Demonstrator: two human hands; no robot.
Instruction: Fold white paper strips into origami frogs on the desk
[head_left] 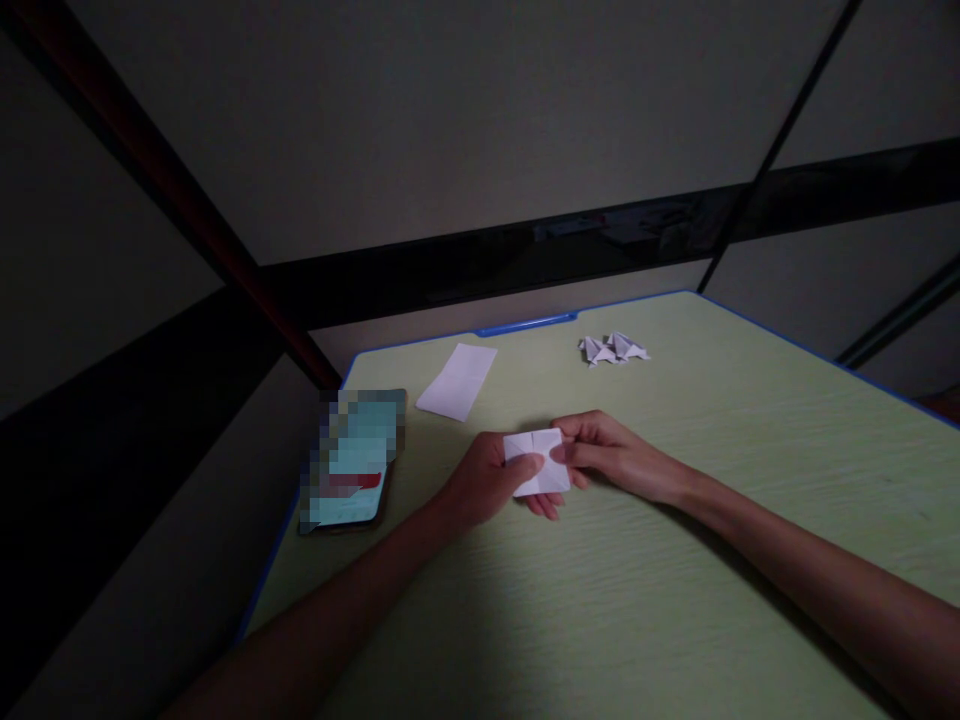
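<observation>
A small folded square of white paper (pixel 534 442) with creases is held above the middle of the table, between both hands. My left hand (pixel 486 482) grips its left side, thumb on top and fingers underneath, some fingertips showing below the lower edge. My right hand (pixel 611 455) pinches the right side, with its thumb pressed on the top face near the centre. Farther back, a flat white sheet of paper (pixel 459 381) lies to the left. Folded paper figures (pixel 615 348) rest close together at the back right.
A phone (pixel 352 460) with its screen lit lies at the table's left edge, partly blurred out. The pale green table (pixel 712 420) has a blue rim and a blue tray (pixel 527 325) at its far edge. Cabinet panels (pixel 465 130) stand right behind it.
</observation>
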